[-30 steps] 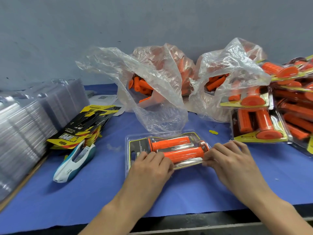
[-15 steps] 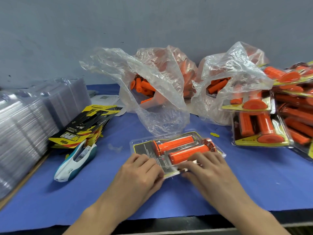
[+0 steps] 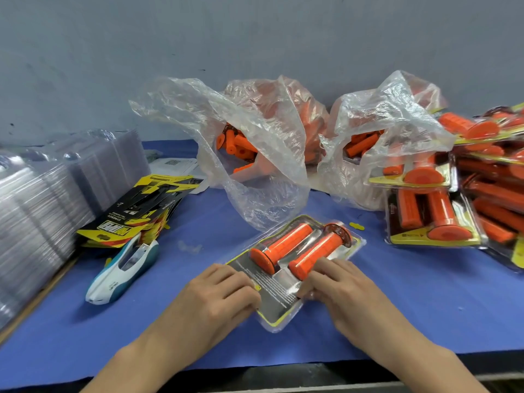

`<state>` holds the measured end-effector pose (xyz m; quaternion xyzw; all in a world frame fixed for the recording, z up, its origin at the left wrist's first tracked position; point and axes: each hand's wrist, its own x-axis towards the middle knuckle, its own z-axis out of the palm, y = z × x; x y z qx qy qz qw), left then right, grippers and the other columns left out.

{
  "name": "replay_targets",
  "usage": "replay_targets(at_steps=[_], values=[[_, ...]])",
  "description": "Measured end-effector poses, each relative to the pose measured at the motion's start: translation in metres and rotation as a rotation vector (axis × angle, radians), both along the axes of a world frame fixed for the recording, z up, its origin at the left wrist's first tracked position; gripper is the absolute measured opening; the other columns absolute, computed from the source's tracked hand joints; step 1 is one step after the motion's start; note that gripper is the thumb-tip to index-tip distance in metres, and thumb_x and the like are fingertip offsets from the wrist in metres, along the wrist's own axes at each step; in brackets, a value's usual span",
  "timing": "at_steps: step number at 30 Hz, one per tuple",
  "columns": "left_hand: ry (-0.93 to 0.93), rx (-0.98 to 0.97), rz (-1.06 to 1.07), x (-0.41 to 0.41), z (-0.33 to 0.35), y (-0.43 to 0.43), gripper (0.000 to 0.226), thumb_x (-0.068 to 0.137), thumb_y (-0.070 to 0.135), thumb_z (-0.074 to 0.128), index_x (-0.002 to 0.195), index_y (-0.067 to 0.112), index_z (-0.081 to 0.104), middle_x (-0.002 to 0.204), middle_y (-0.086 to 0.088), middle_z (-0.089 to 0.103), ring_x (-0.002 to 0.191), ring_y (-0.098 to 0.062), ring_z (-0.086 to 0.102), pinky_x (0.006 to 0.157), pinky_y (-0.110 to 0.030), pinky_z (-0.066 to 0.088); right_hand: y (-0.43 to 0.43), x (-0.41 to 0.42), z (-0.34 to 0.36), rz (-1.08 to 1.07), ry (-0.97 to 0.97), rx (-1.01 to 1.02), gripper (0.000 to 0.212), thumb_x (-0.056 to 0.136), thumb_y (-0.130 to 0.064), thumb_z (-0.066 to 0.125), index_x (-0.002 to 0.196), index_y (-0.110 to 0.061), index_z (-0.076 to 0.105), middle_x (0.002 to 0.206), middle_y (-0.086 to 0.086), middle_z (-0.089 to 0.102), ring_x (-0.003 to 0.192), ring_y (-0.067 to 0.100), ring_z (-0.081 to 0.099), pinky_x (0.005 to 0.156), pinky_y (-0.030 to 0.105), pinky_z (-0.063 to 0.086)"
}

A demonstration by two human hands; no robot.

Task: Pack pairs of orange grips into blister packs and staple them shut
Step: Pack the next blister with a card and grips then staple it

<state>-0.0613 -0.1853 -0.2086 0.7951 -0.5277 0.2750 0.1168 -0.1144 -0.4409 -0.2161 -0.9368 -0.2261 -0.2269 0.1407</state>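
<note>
**Pressed flat, nothing grasped**

Left hand and right hand were pressed flat on the near end of the blister pack, its length angled far-right; the stapler was seen leftward, nearer the left hand.

The two ribbed rubber grips before me are bright orange; their flat backing card is black edged in yellow (small white print on it). My cloth table cover is plain blue; the plastic stapler is white and teal.
</note>
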Motion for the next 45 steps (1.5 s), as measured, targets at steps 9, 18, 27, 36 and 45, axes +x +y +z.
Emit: replay_targets(at_steps=[9, 18, 27, 36, 45], values=[[-0.025, -0.018, -0.066, -0.027, -0.002, -0.015, 0.023, 0.094, 0.015, 0.066, 0.071, 0.015, 0.063, 0.073, 0.003, 0.055, 0.063, -0.017, 0.047, 0.056, -0.029, 0.045, 0.016, -0.006, 0.005, -0.051, -0.112, -0.073, 0.015, 0.077, -0.008, 0.058, 0.082, -0.022, 0.057, 0.09, -0.007, 0.058, 0.077, 0.014, 0.058, 0.055, 0.014, 0.031], [0.055, 0.006, 0.071, 0.009, -0.008, 0.012, 0.015, 0.089, 0.018, 0.064, 0.076, 0.018, 0.057, 0.079, 0.008, 0.053, 0.069, -0.016, 0.048, 0.064, -0.028, 0.042, -0.008, 0.009, 0.002, -0.006, 0.043, 0.179, 0.043, 0.08, 0.003, 0.072, 0.087, -0.032, 0.048, 0.098, -0.016, 0.052, 0.078, 0.007, 0.053, 0.056, 0.019, 0.044], [-0.133, 0.031, 0.185, -0.011, 0.0, -0.011, 0.022, 0.089, 0.019, 0.057, 0.067, 0.019, 0.058, 0.066, 0.004, 0.05, 0.059, -0.019, 0.045, 0.059, -0.027, 0.035, 0.004, -0.009, 0.017, 0.067, -0.037, 0.211, 0.027, 0.087, -0.008, 0.056, 0.095, -0.03, 0.069, 0.096, -0.02, 0.063, 0.092, 0.002, 0.056, 0.085, 0.021, 0.042], [-0.216, -0.038, 0.176, -0.029, 0.012, -0.019, 0.03, 0.086, 0.014, 0.061, 0.058, 0.017, 0.052, 0.059, 0.0, 0.039, 0.054, -0.022, 0.036, 0.054, -0.03, 0.031, 0.018, -0.012, -0.012, 0.154, -0.321, 0.05, 0.011, 0.094, -0.017, 0.067, 0.097, -0.028, 0.068, 0.101, -0.005, 0.058, 0.089, 0.015, 0.052, 0.089, 0.025, 0.039], [-0.066, 0.048, 0.032, -0.017, -0.013, -0.029, 0.013, 0.091, 0.013, 0.065, 0.079, 0.02, 0.062, 0.079, 0.004, 0.055, 0.07, -0.018, 0.049, 0.062, -0.028, 0.044, -0.02, -0.003, -0.009, 0.15, -0.026, 0.085, 0.029, 0.085, -0.001, 0.07, 0.094, -0.029, 0.066, 0.099, -0.012, 0.059, 0.097, 0.006, 0.05, 0.09, 0.013, 0.038]])
